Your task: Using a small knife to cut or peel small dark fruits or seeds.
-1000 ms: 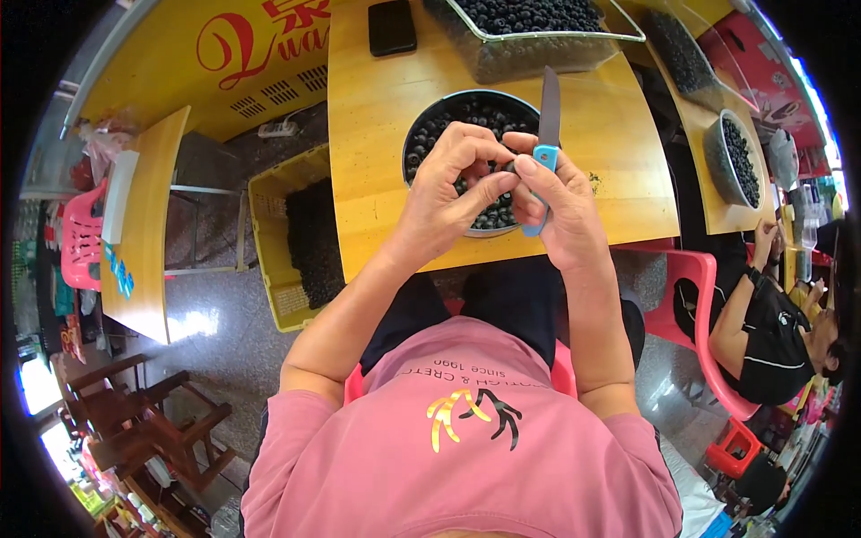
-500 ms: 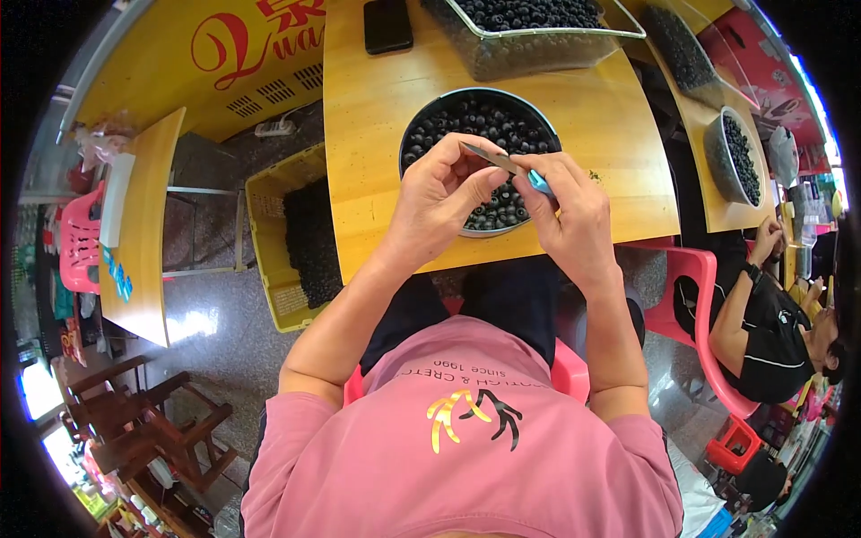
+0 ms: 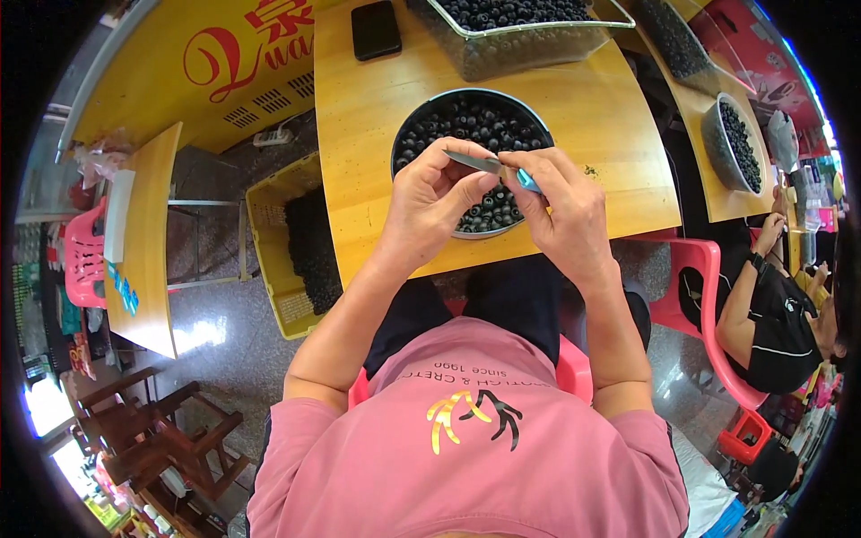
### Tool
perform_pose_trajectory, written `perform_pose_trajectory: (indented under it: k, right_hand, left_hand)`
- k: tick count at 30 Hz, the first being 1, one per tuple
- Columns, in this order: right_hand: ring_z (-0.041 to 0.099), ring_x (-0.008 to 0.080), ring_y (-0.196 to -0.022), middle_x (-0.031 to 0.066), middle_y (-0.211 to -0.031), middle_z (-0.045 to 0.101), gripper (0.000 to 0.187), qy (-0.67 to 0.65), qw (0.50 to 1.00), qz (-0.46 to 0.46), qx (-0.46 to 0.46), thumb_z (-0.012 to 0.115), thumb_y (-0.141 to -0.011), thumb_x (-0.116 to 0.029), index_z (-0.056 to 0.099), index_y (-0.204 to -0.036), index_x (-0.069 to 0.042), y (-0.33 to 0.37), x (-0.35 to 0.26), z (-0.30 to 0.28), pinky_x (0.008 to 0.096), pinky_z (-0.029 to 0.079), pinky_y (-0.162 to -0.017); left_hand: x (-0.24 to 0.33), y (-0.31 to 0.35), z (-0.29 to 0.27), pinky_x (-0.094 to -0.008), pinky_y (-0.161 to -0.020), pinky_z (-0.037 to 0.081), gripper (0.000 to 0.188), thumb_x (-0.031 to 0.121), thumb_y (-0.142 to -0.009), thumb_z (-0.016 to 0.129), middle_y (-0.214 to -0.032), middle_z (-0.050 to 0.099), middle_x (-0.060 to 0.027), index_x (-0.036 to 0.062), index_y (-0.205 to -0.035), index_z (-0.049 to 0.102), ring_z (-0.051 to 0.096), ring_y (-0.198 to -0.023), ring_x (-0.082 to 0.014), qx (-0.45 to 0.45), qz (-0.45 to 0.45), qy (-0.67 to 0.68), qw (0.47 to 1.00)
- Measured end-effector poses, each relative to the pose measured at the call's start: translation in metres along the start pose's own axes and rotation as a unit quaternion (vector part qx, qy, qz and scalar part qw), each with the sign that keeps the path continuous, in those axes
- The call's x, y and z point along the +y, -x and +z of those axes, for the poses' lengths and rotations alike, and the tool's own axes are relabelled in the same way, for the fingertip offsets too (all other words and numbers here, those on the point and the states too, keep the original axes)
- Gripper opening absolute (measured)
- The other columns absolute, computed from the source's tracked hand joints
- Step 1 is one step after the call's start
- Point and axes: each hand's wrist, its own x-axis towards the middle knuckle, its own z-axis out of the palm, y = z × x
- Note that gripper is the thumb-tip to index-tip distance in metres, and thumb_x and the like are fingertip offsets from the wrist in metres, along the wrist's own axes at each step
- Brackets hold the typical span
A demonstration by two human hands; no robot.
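A small knife with a light blue handle is pinched between the thumb and fingers of my right hand. Its blade points left and lies across the fingertips of my left hand. The left fingers are curled in with the thumb against them; whatever they grip is hidden behind the blade and thumb. Both hands are over the near part of a round bowl, which holds many small dark round fruits and stands on the wooden table.
Beyond the bowl are a clear bin of the same fruits and a black phone. A yellow crate with dark contents sits on the floor at left. At right, another person sits near a second bowl.
The knife blade has shifted left and lies flatter across my left fingertips. Both hands keep nearly the same hold over the bowl. The whole view has moved slightly.
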Motion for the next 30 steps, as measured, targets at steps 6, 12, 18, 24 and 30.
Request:
perform_pose_trajectory:
  k: [6, 12, 18, 24, 30]
  right_hand:
    - [0.066, 0.0265, -0.076, 0.0122, -0.092, 0.066, 0.019, 0.005, 1.0, -0.006, 0.002, 0.066, -0.087, -0.004, 0.066, -0.105, -0.004, -0.001, 0.003, 0.002, 0.0336, 0.051, -0.06]
    - [0.062, 0.0225, -0.072, 0.0117, -0.085, 0.063, 0.016, 0.008, 0.997, 0.076, 0.03, 0.064, -0.09, -0.007, 0.067, -0.105, -0.002, 0.0, 0.016, 0.001, 0.0314, 0.049, -0.062]
    - [0.058, 0.019, -0.069, 0.0105, -0.082, 0.062, 0.015, -0.023, 0.99, 0.114, 0.081, 0.062, -0.093, -0.009, 0.067, -0.105, -0.001, 0.005, 0.025, -0.002, 0.0291, 0.045, -0.06]
    - [0.061, 0.018, -0.074, 0.0108, -0.088, 0.065, 0.017, -0.049, 0.989, 0.13, 0.04, 0.062, -0.094, -0.011, 0.066, -0.105, 0.002, 0.02, 0.037, 0.006, 0.0291, 0.047, -0.067]
    - [0.063, 0.0145, -0.081, 0.0088, -0.091, 0.067, 0.021, -0.12, 0.977, 0.162, 0.074, 0.059, -0.097, -0.014, 0.066, -0.108, 0.003, 0.023, 0.037, 0.0, 0.0267, 0.049, -0.074]
  left_hand:
    - [0.002, 0.003, -0.001, -0.0205, -0.074, 0.048, 0.016, 0.005, -0.091, 0.065, -0.096, 0.063, -0.0009, 0.0016, -0.106, 0.059, 0.058, -0.085, -0.0059, 0.0, 0.012, 0.001, 1.0]
    - [0.017, 0.022, -0.031, -0.0215, -0.069, 0.05, 0.017, 0.001, -0.089, 0.066, -0.094, 0.065, -0.0043, 0.0004, -0.105, 0.062, 0.06, -0.076, -0.0075, 0.048, 0.022, 0.004, 0.999]
    - [-0.003, 0.056, -0.139, -0.0193, -0.068, 0.045, 0.019, 0.006, -0.088, 0.069, -0.089, 0.061, -0.0001, 0.0012, -0.104, 0.062, 0.054, -0.076, -0.0052, 0.269, 0.031, -0.245, 0.931]
    - [0.005, 0.056, -0.14, -0.0236, -0.069, 0.046, 0.021, 0.003, -0.085, 0.069, -0.086, 0.056, -0.0021, -0.0006, -0.104, 0.061, 0.052, -0.071, -0.0109, 0.292, 0.068, -0.501, 0.812]
    - [0.018, -0.015, -0.05, -0.0325, -0.072, 0.052, 0.016, 0.005, -0.087, 0.065, -0.094, 0.066, -0.0134, 0.0001, -0.102, 0.064, 0.065, -0.081, -0.0252, -0.025, 0.14, -0.443, 0.885]
